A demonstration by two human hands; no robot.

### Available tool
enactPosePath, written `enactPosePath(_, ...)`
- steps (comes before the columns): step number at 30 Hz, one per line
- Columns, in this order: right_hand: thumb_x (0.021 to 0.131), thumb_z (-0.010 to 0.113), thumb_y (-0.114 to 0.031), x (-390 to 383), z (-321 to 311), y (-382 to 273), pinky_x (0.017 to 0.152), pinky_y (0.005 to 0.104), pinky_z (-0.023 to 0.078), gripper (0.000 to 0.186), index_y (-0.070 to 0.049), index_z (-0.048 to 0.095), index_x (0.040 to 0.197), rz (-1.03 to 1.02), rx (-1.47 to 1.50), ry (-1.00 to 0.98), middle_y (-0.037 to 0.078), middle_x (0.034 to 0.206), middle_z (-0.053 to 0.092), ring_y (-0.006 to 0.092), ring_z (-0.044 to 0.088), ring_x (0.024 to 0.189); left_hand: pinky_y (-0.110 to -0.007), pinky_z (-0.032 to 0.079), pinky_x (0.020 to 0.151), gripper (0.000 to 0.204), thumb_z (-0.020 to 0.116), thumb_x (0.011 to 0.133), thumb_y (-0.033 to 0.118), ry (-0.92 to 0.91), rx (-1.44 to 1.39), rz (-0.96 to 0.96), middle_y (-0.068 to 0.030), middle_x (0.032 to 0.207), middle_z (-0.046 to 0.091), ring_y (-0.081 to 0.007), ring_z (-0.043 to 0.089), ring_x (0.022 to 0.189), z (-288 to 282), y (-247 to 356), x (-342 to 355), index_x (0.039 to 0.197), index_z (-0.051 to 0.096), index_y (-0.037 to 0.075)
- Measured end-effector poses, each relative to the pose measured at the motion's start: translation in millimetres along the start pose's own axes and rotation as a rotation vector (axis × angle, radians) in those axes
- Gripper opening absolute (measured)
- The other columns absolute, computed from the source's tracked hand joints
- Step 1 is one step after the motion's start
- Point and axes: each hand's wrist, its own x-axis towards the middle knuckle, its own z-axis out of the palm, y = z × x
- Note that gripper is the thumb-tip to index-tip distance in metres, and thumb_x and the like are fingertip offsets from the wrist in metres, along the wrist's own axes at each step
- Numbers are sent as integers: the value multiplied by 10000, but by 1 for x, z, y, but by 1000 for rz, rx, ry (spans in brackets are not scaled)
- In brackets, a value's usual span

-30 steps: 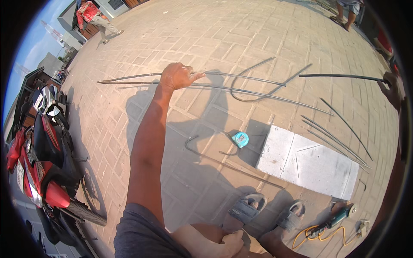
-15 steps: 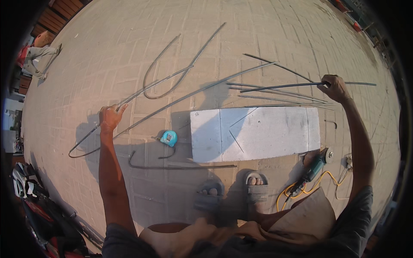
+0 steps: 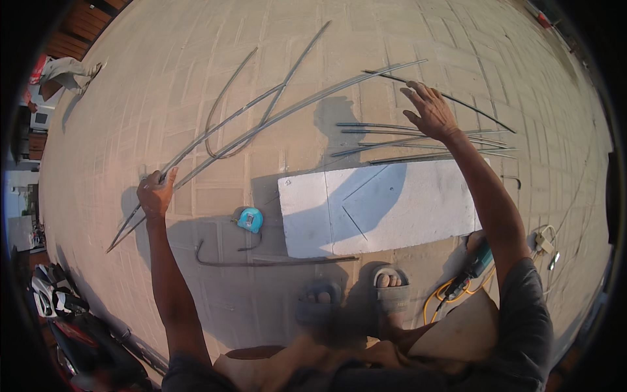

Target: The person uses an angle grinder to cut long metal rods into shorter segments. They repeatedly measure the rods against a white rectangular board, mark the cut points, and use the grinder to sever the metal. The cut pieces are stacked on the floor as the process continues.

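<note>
My left hand [image 3: 155, 194] is wrapped round a long metal rod [image 3: 122, 228] folded back on itself, its tight bend near my wrist and its legs reaching away to the upper right. My right hand [image 3: 431, 112], fingers spread and empty, hovers over the far ends of the rods, close to a straight dark rod [image 3: 483, 115]. I cannot tell whether it touches that rod. Several straight rods [image 3: 372, 124] lie just beyond a long white block [image 3: 431, 196] marked with dark lines. A U-bent rod [image 3: 209, 127] lies on the paving, crossed by the folded one.
A blue tape measure [image 3: 250, 220] lies left of the block, near a hook-ended rod [image 3: 281, 264]. An angle grinder [image 3: 482, 258] with a yellow cord rests under my right arm. A motorcycle [image 3: 59, 294] stands at lower left; another person [image 3: 62, 72] is at far left.
My right hand has let go of a straight rod, which now lies with the others, and has moved left and opened. My left hand still grips the folded rod, slightly further left.
</note>
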Motion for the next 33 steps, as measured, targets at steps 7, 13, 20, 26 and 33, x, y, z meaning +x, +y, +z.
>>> enactPosePath(7, 942, 600, -464, 81, -8, -103, 1149, 510, 323, 529, -101, 577, 1326, -51, 112, -216, 139, 1236, 645, 301, 551, 1266, -426, 297, 523, 546, 688, 963, 340, 63, -200, 91, -146, 541, 365, -285, 339, 515, -29, -24, 25, 632, 414, 2)
enactPosePath(13, 900, 684, -457, -4, -73, -98, 751, 415, 540, 386, -72, 687, 911, -47, 334, -139, 73, 793, 682, 277, 697, 809, -414, 322, 539, 524, 653, 990, 305, -204, -350, 70, -151, 556, 394, -266, 375, 530, -75, 11, 37, 659, 425, -32)
enactPosePath(20, 862, 737, -274, -136, -79, -44, 693, 407, 514, 200, -80, 696, 891, 48, 420, -203, 75, 759, 654, 273, 653, 747, -495, 445, 646, 652, 555, 965, 591, -573, -276, 245, -244, 662, 546, -461, 509, 654, -45, 166, 50, 735, 598, -18)
enactPosePath(26, 890, 675, -214, -179, -69, -24, 880, 388, 488, 136, -115, 695, 981, 46, 237, -252, 39, 880, 621, 219, 618, 925, -514, 520, 770, 721, 461, 969, 660, -536, -123, 330, -269, 841, 685, -449, 671, 862, -3, 244, 80, 833, 705, -4)
enactPosePath(33, 860, 644, -207, -199, -52, -11, 901, 365, 462, 159, -132, 683, 995, 9, 5, -227, 27, 925, 566, 201, 572, 970, -501, 534, 874, 613, 478, 998, 573, -609, -168, 365, -229, 1014, 724, -400, 687, 1008, 51, 275, 61, 1118, 702, 15)
